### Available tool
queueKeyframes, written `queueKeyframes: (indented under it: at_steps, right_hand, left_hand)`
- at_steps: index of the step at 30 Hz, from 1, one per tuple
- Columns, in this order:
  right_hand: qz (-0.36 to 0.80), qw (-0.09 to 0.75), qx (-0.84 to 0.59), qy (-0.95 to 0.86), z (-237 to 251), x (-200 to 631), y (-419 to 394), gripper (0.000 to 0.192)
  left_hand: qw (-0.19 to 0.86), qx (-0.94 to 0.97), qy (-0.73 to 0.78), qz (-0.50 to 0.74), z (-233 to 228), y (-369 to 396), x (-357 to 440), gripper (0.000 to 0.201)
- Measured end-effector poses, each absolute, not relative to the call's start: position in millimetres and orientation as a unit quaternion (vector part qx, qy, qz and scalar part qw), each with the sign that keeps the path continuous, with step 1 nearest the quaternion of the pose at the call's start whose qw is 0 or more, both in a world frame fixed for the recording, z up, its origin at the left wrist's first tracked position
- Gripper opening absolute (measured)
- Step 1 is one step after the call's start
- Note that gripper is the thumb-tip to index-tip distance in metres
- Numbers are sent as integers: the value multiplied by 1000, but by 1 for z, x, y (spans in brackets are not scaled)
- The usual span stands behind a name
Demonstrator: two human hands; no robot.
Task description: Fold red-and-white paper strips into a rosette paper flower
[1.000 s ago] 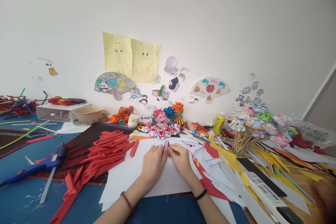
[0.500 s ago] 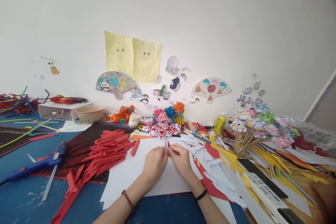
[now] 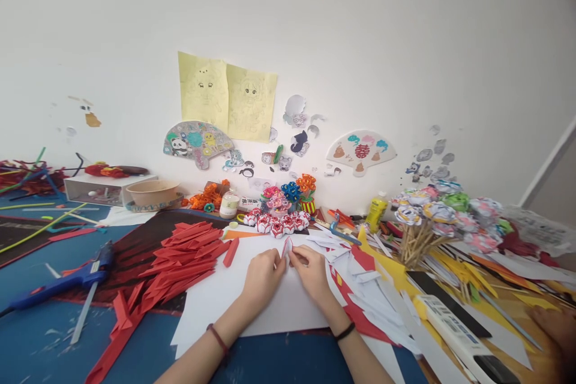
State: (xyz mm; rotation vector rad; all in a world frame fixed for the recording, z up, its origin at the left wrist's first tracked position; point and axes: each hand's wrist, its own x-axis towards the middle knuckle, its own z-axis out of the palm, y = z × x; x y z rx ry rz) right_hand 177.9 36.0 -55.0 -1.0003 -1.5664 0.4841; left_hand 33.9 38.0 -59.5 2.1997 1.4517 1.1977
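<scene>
Left hand (image 3: 263,276), right hand (image 3: 310,273): close together, fingertips of both pinched on a small folded paper piece (image 3: 287,246) held upright between them. White sheet (image 3: 216,303): under both hands, on the surface. Red folded strips (image 3: 184,255): heaped left of the left hand. Glue gun (image 3: 67,279): far left. White scraps (image 3: 360,285): right of the right hand.

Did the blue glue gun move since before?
No. The blue glue gun lies in the same spot beside the pile of folded red paper pieces.
</scene>
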Motion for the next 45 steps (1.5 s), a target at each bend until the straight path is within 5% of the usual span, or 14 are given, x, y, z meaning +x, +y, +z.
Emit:
queueKeyframes:
  at_steps: [15, 31, 45]
  right_hand:
    - [342, 578, -373, -640, -43, 188, 33, 31]
    - [386, 554, -383, -630, -43, 182, 33, 43]
    - [357, 578, -412, -607, -47, 188, 34, 34]
  left_hand:
    - [440, 715, 336, 426, -45, 40, 35, 58]
    - [412, 716, 348, 443, -52, 44, 34, 52]
    - [463, 727, 326, 388, -60, 43, 35, 44]
